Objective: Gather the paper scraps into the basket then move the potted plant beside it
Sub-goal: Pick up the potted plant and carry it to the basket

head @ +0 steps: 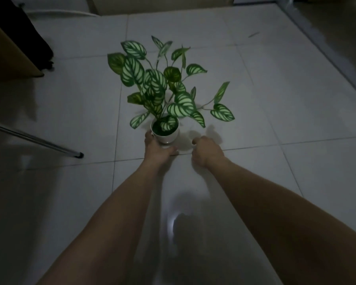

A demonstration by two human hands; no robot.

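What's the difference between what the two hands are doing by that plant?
The left hand is wrapped around the white pot of the potted plant; the right hand touches nothing and sits apart, to the pot's right. The left hand's fingers curl on the pot; the right hand's are loosely curled. Both reach forward, low over the tiled floor.

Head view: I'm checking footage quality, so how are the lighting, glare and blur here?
Head view: dim overall; a bright glare patch on the glossy tile floor between the forearms; soft shadows beside the white pot; the left hand and right hand slightly soft; grout lines bow with wide-angle distortion.
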